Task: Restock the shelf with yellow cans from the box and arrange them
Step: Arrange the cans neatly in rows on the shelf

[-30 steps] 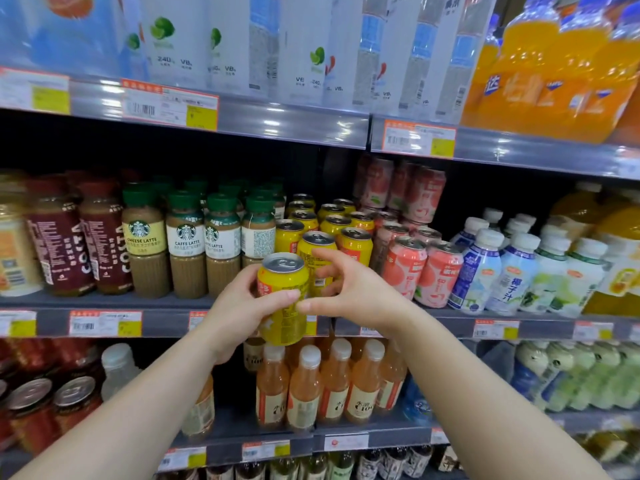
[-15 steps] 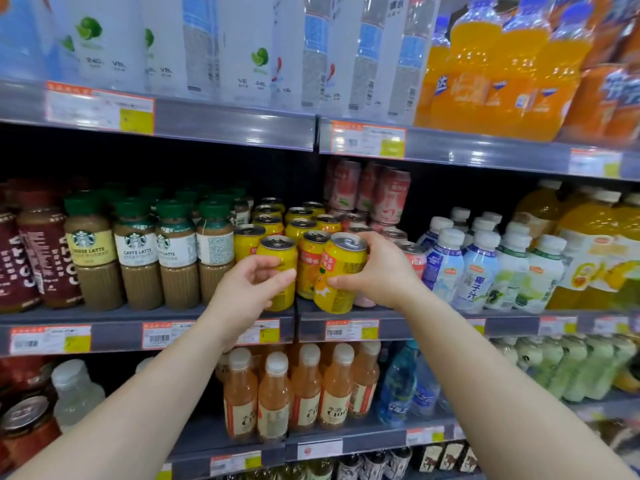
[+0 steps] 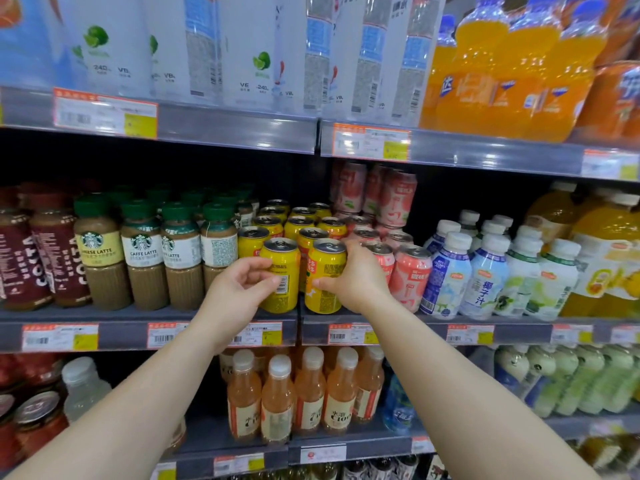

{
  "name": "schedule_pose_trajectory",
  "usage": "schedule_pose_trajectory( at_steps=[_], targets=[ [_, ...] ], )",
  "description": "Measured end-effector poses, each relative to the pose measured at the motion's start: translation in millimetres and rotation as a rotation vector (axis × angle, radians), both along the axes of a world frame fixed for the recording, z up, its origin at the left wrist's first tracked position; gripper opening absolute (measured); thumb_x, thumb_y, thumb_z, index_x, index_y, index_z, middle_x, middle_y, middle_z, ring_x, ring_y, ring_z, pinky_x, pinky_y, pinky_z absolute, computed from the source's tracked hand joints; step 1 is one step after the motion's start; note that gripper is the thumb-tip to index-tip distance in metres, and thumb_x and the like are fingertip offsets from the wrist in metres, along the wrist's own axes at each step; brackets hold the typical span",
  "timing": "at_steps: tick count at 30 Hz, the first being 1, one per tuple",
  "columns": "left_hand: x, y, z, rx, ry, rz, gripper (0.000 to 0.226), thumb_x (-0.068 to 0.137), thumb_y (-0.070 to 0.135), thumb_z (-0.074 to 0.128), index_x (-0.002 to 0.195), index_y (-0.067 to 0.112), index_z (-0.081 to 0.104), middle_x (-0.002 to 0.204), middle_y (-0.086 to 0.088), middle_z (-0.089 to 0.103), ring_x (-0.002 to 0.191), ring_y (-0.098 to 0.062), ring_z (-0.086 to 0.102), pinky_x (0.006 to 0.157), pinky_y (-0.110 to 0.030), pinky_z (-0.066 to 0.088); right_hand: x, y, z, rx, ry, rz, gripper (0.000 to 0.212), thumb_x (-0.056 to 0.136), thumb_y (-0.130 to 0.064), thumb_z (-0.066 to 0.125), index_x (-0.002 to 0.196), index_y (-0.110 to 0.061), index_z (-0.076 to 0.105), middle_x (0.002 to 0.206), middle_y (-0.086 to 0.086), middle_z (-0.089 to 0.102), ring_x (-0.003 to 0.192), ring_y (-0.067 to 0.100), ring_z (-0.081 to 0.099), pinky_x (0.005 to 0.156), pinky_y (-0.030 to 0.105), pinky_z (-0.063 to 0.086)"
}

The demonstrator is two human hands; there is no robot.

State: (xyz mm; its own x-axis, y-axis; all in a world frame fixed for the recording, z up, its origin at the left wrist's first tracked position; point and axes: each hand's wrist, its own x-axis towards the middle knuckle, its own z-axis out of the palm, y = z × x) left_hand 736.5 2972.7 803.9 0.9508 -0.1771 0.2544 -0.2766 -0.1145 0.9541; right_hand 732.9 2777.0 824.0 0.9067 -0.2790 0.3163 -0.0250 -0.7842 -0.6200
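Two yellow cans stand upright at the front edge of the middle shelf (image 3: 145, 317). My left hand (image 3: 239, 289) touches the left yellow can (image 3: 284, 275) with its fingertips, the fingers curled but loose around its side. My right hand (image 3: 356, 282) wraps the right yellow can (image 3: 323, 275) from the right, thumb on its front. Behind them stand several more yellow cans (image 3: 298, 225) in rows reaching to the back. The box is out of view.
Green-capped coffee bottles (image 3: 180, 251) stand to the left of the cans, pink cans (image 3: 408, 275) and white-capped bottles (image 3: 485, 271) to the right. The upper shelf rail (image 3: 235, 129) hangs above. Orange-tea bottles (image 3: 308, 393) fill the shelf below.
The can in my left hand went from in front of the shelf to standing on its front edge. My right hand took a second can, tilted it, and now holds it upright beside the first.
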Motion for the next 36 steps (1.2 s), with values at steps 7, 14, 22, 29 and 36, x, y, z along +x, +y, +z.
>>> schedule_pose_trajectory(
  at_steps=[7,14,22,29,36],
  targets=[
    [3,10,-6,0.022,-0.015,0.053,0.031,0.086,0.024,0.069,0.116,0.025,0.060,0.105,0.003,0.065,0.101,-0.014,0.062,0.090,-0.036,0.052,-14,4,3,-0.150,0.000,0.013,0.090,0.076,-0.038,0.080,0.148,-0.023,0.029,0.141,0.004,0.049,0.124,0.025,0.052,0.093,0.037,0.048],
    [19,-5,12,0.663,-0.501,0.473,0.052,0.077,0.065,0.061,0.119,0.032,0.061,0.114,0.008,0.061,0.112,-0.018,0.052,0.093,-0.040,0.039,-9,1,17,-0.566,-0.143,-0.107,0.060,0.074,-0.077,0.056,0.121,-0.041,0.062,0.121,-0.003,0.057,0.119,0.024,0.043,0.095,0.042,0.031],
    [43,14,33,1.007,-0.839,0.249,0.037,0.078,0.051,0.069,0.113,0.039,0.068,0.115,0.015,0.067,0.118,-0.020,0.049,0.099,-0.043,0.022,-6,-38,35,-0.425,0.025,0.174,0.040,0.087,-0.046,0.067,0.124,-0.052,0.056,0.136,-0.016,0.055,0.129,0.018,0.036,0.110,0.045,0.018],
    [35,-6,40,1.233,-0.807,0.343,0.071,0.073,0.085,0.030,0.119,0.039,0.060,0.117,0.011,0.064,0.121,-0.021,0.044,0.106,-0.047,0.018,1,-27,23,-0.580,-0.074,0.022,0.055,0.073,-0.078,0.056,0.122,-0.053,0.057,0.133,-0.003,0.053,0.131,0.027,0.036,0.114,0.051,0.012],
    [56,22,58,1.250,-0.829,0.040,0.049,0.083,0.055,0.060,0.131,0.049,0.048,0.133,0.023,0.055,0.143,-0.013,0.022,0.117,-0.050,-0.006,5,-51,25,-0.382,-0.113,0.215,0.035,0.081,-0.052,0.069,0.116,-0.049,0.064,0.131,-0.018,0.059,0.133,0.017,0.036,0.116,0.046,0.003]
  ],
)
